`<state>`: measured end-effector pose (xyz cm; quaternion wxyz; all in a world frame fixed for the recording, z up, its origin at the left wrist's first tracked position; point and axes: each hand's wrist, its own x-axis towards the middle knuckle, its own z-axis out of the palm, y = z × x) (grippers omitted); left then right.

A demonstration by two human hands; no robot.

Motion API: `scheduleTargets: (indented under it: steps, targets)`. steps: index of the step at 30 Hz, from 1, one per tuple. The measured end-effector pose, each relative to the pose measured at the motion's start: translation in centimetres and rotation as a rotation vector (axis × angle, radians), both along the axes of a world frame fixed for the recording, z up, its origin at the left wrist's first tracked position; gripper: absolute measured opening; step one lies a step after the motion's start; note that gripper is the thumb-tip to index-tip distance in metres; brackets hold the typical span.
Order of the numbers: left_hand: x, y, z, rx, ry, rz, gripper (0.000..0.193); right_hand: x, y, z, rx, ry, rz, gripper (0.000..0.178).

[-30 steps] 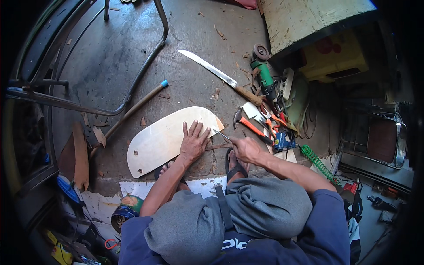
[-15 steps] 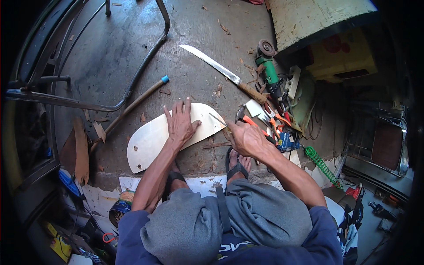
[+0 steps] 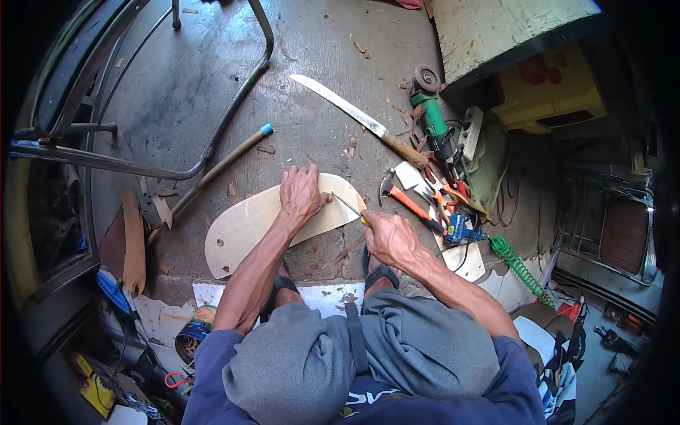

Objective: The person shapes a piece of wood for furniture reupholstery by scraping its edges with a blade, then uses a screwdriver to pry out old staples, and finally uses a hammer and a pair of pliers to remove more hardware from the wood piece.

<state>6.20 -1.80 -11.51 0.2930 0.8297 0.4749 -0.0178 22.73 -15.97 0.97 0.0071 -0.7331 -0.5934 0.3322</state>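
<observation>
A pale, flat board (image 3: 249, 225) with rounded ends and small holes at its left end lies on the floor in front of my feet. My left hand (image 3: 301, 195) presses on it, fingers together and curled over its far edge, thumb on its face. My right hand (image 3: 394, 237) is closed round the yellow handle of a screwdriver (image 3: 346, 205). The thin metal shaft slants across the right end of the board, its tip close to my left thumb. Most of the handle is hidden in my fist.
A long knife (image 3: 340, 104) lies beyond the board. To the right are a green angle grinder (image 3: 433, 117), a hammer (image 3: 409, 204), orange-handled pliers (image 3: 440, 200) and a blue air tool (image 3: 464, 228) with a green coiled hose (image 3: 520, 265). A metal chair frame (image 3: 212, 145) and a wooden stick (image 3: 227, 163) stand left.
My left hand has slid right along the board, its spread fingers now together over the far edge. My right hand has moved slightly down and right, uncovering the hammer.
</observation>
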Motion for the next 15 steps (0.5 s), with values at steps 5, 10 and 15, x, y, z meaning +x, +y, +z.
scheduleTargets:
  steps: [5,10,15]
  targets:
    - [-0.1,-0.3,0.4,-0.004,0.001,0.031,0.057,-0.7,0.6,0.7,-0.091,-0.025,-0.026,0.042]
    - [-0.1,-0.4,0.8,-0.019,-0.003,0.059,0.055,-1.4,0.9,0.8,-0.11,-0.073,-0.003,0.04]
    - [0.1,-0.7,0.6,0.006,-0.03,0.044,0.055,-1.6,2.6,1.6,-0.143,-0.114,0.131,0.026]
